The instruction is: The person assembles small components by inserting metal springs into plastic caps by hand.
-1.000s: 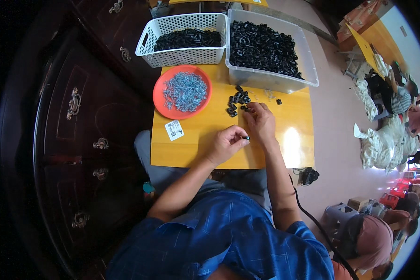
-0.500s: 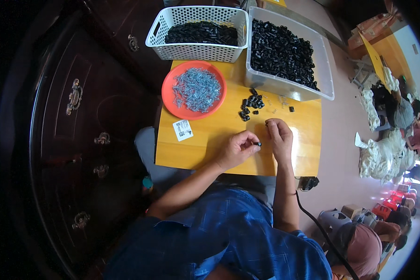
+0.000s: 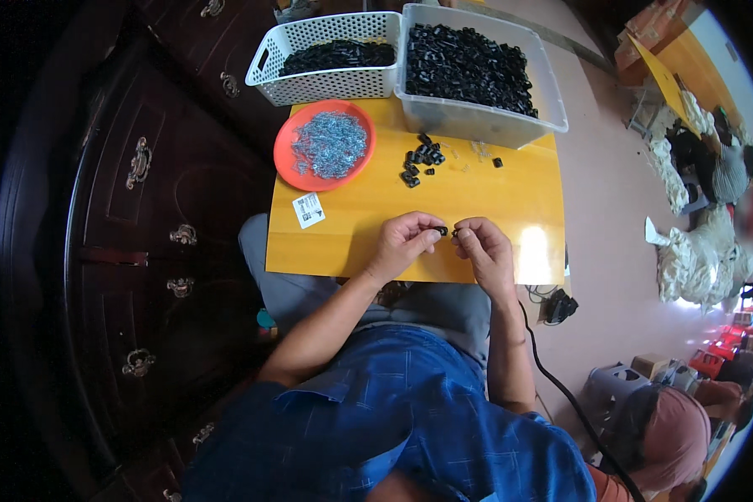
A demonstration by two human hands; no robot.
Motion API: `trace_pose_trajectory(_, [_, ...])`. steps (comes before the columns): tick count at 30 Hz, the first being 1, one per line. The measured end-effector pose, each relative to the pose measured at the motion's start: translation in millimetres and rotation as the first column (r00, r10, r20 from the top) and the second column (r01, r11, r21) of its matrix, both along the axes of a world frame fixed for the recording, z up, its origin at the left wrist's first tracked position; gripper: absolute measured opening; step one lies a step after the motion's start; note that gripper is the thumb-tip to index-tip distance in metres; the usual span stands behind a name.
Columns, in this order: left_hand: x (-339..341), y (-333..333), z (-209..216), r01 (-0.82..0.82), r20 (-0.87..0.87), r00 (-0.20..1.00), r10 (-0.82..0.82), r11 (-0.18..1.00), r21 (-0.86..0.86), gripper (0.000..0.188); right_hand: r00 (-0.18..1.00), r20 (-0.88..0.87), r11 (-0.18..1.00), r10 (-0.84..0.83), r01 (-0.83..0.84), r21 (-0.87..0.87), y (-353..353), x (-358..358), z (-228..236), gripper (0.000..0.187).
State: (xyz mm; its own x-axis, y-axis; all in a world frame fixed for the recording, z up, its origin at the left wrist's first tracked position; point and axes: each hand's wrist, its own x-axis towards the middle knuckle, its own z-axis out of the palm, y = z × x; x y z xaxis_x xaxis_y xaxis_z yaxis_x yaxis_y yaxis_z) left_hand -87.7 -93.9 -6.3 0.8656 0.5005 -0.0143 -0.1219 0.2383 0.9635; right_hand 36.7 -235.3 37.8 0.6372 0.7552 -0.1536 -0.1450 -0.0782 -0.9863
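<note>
Over the near part of the table, my left hand [image 3: 403, 248] pinches a small black plastic part [image 3: 441, 230] between thumb and fingertips. My right hand [image 3: 487, 253] is closed just beside it, also pinching a small black piece [image 3: 455, 235], mostly hidden by the fingers. The two pieces are very close, with a narrow gap between them. Beyond my hands lies a loose pile of black plastic parts [image 3: 425, 156], with a single black part [image 3: 498, 162] off to its right. A few tiny thin pieces [image 3: 480, 149], perhaps springs, are scattered between them.
A red plate [image 3: 283, 160] heaped with small silvery pieces sits at the left, near a white printed card [image 3: 308, 210]. Behind stand a white perforated basket [image 3: 330, 86] and a clear bin [image 3: 477, 125], both holding black parts. Dark cabinets [image 3: 117, 209] flank the left.
My right hand has come back toward the table's near edge and closer to my left hand, so the held pieces now nearly meet. The whole view has shifted slightly.
</note>
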Motion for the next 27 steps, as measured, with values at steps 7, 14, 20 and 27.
trace_pose_trajectory(7, [4, -13, 2, 0.050, -0.026, 0.998, -0.050, 0.999, 0.012, 0.019, 0.997, -0.056, 0.996, 0.055, -0.051, 0.079, -20, 2, -14, 0.013])
trace_pose_trajectory(14, [10, -19, 5, 0.106, -0.076, 0.991, -0.107, 0.994, -0.017, 0.018, 0.997, -0.069, 0.993, 0.042, -0.034, 0.111, -28, 6, -24, 0.012])
trace_pose_trajectory(20, [14, -18, 9, 0.128, -0.119, 0.985, -0.129, 0.992, -0.013, 0.016, 0.998, 0.052, 0.997, 0.018, -0.022, 0.078, -29, 11, -28, 0.010])
trace_pose_trajectory(27, [13, -25, 7, 0.035, -0.155, 0.987, -0.038, 0.999, -0.022, 0.013, 0.969, 0.242, 0.998, 0.050, -0.043, -0.036, -25, 16, -24, 0.009])
